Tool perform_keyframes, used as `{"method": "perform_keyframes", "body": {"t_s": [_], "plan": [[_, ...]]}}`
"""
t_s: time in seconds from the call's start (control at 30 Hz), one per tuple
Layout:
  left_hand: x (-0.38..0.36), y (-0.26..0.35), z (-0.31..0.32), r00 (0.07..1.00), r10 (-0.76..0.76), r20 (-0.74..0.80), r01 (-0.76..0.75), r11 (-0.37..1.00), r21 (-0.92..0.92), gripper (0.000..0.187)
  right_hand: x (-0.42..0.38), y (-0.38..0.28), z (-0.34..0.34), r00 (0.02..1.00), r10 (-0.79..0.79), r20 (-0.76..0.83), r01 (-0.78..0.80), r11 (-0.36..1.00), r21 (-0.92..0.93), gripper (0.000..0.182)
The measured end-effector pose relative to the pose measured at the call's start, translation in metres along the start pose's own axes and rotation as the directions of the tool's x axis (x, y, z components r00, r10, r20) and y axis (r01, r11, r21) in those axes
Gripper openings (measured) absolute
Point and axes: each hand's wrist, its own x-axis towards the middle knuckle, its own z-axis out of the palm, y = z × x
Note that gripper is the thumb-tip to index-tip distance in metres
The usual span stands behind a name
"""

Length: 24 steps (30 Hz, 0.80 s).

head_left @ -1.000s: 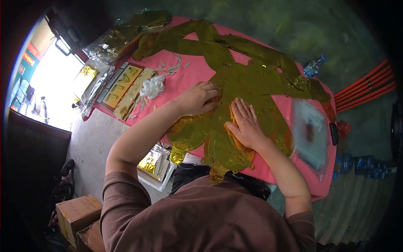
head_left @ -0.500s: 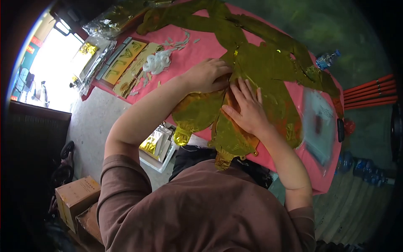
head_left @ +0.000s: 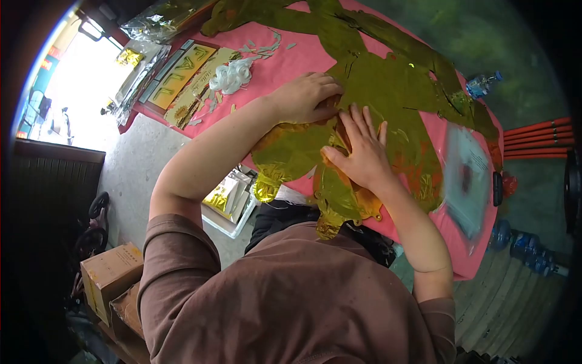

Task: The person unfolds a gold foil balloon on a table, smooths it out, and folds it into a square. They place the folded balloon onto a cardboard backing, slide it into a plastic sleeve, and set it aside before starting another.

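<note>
Flat, uninflated gold foil balloons (head_left: 388,91) spread over the pink-covered table (head_left: 267,39). My left hand (head_left: 309,97) has its fingers curled down onto the foil near the middle, pinching an edge of it; the fingertips are partly hidden. Close by on the right, my right hand (head_left: 364,151) lies flat with fingers spread, resting on a lower foil section. That section's tail (head_left: 330,224) hangs over the table's near edge, toward my lap. Another rounded foil end (head_left: 267,185) sticks out below my left forearm.
White ribbon (head_left: 230,76) and paper scraps lie beside a printed "FALL" packet (head_left: 188,79). A clear plastic bag (head_left: 467,182) is at the right, a small bottle (head_left: 484,84) at the far edge. A white bin (head_left: 233,206) and cardboard boxes (head_left: 112,276) stand lower left.
The view has shifted slightly. The lower foil section under my right hand is more folded and lifted, and my left fingers are more curled. The right hand stays flat on the foil.
</note>
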Motion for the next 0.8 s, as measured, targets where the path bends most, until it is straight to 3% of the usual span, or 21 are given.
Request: {"method": "perform_keyframes", "body": {"t_s": [0.4,0.53,0.8], "plan": [[-0.001,-0.006,0.004,1.0,0.014,-0.027,-0.014,1.0,0.001,0.037,-0.006,0.013,0.0,0.999,-0.046,-0.002,0.046,0.997,0.066,0.072],[-0.002,-0.009,0.008,0.994,0.08,-0.076,-0.08,0.997,0.005,0.034,-0.006,0.016,-0.013,0.997,-0.036,-0.062,0.047,0.982,0.183,0.069],[0.0,-0.004,0.003,0.996,0.077,-0.033,-0.077,0.997,-0.007,0.03,-0.018,0.02,-0.006,0.999,-0.042,-0.024,0.043,0.998,0.043,0.07]]}}
